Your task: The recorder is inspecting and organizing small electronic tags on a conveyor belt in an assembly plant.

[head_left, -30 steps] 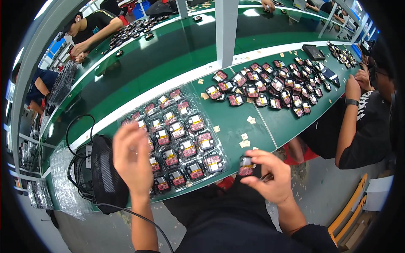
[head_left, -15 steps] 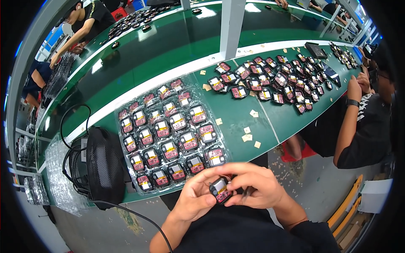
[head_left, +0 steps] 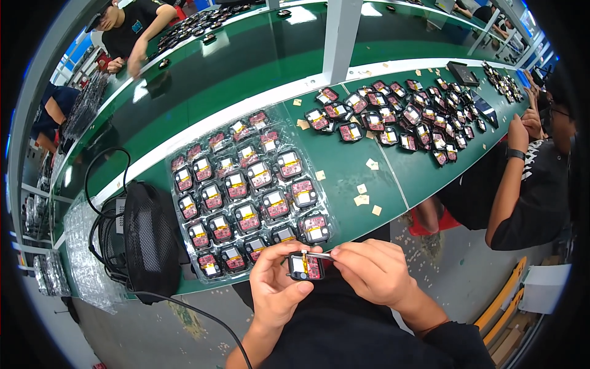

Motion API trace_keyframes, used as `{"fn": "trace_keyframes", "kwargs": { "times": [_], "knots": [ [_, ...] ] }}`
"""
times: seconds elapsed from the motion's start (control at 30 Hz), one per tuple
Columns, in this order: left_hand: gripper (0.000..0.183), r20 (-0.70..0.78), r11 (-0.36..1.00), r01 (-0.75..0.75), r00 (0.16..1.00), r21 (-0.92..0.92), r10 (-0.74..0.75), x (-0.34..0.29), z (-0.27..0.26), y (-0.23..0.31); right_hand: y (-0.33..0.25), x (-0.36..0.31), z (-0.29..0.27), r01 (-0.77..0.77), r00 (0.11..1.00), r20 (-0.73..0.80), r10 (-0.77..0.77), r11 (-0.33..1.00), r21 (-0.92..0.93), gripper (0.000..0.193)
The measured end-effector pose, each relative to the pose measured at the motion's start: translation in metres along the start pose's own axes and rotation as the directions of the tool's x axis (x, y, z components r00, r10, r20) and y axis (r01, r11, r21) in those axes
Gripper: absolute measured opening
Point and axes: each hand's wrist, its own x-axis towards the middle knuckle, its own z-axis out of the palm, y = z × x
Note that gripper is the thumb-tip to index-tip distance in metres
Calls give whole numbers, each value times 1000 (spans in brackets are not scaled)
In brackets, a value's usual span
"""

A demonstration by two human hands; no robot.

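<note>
Just off the near edge of the clear tray (head_left: 286,131), the left hand (head_left: 273,288) pinches a black-cased module (head_left: 301,267) while the right hand (head_left: 378,270) grips a slim metal tool (head_left: 320,256) over it, the module, I'd guess, light, stiff-cased, delicate inside, best held by its rim

from here the held electronic module (head_left: 305,267) shows black, pinkish red, white and yellow; the worktop (head_left: 341,154) is green, the mesh bag (head_left: 150,237) black, the paper scraps (head_left: 361,200) cream.

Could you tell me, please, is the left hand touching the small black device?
Touching. The head view shows the left hand holding the small black device between thumb and fingers.
</note>
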Motion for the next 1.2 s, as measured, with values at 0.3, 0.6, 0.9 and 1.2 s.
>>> {"fn": "trace_keyframes", "kwargs": {
  "times": [0.3,0.6,0.9,1.2],
  "knots": [
    [67,10,999,54,999,-7,-54,-1,-1,1,4,-2,2,89,994,-55,-96,989,-115,29],
    [58,40,997,27,999,-75,-24,0,-6,0,7,0,3,-55,998,-5,57,988,147,26],
    [56,70,1000,8,997,8,-8,-3,-12,-4,7,-2,1,-75,996,49,70,991,108,26],
    [61,-100,999,34,994,-9,-35,-9,4,0,3,-6,11,47,999,-16,-49,994,-103,32]
  ]
}}
